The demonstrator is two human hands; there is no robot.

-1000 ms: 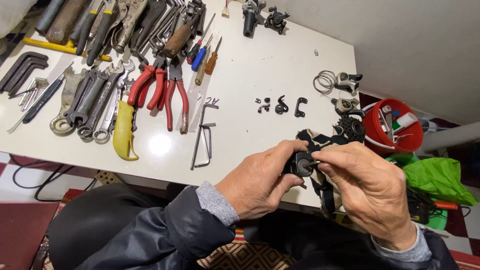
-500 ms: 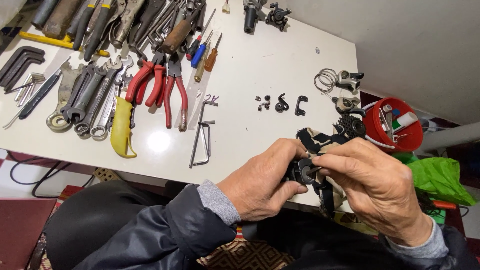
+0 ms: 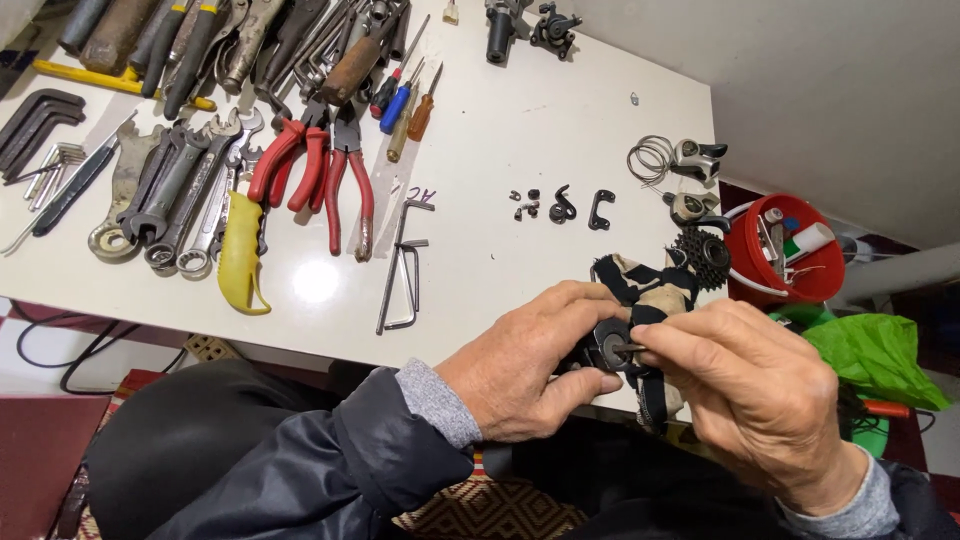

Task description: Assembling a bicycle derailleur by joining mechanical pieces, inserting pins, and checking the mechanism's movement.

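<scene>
Small round black part point(image 3: 606, 348), thin metal pin at centre, held above white table's near edge, partly hidden.

red pliers point(image 3: 318, 170) | wrenches point(image 3: 170, 195) | red bucket point(image 3: 785, 272) | green bag point(image 3: 872, 355)

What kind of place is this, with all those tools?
Probably a repair workshop, maybe for bicycles. A white table is covered with wrenches and red-handled pliers, and a toothed black sprocket lies near the person's hands.
</scene>
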